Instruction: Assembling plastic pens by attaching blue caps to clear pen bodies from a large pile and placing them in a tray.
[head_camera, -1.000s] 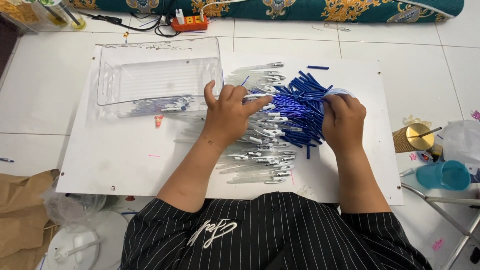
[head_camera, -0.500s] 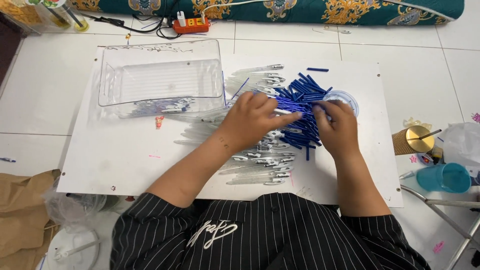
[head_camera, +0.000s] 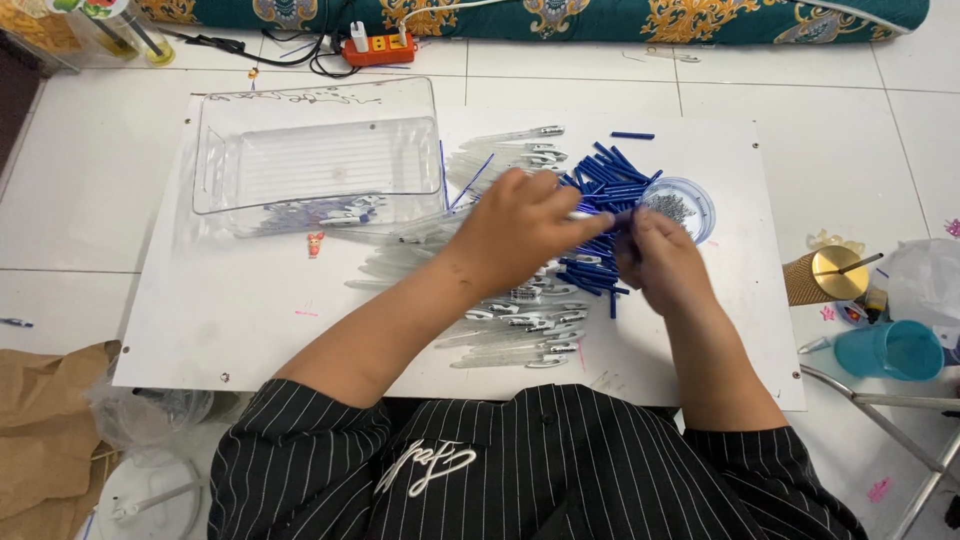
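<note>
Free passage is offered by the bare white board (head_camera: 230, 310) at lower left. The upper left is blocked by the clear tray (head_camera: 318, 155), the centre by clear pen barrels (head_camera: 510, 335) and blue tubes (head_camera: 610, 185).

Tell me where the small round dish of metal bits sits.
The small round dish sits on the white board, just beyond the right hand, beside the blue tubes.

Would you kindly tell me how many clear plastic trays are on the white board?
1: the clear tray sits at the white board's far left corner, left of both hands. Nothing suggests another is hidden.
</note>
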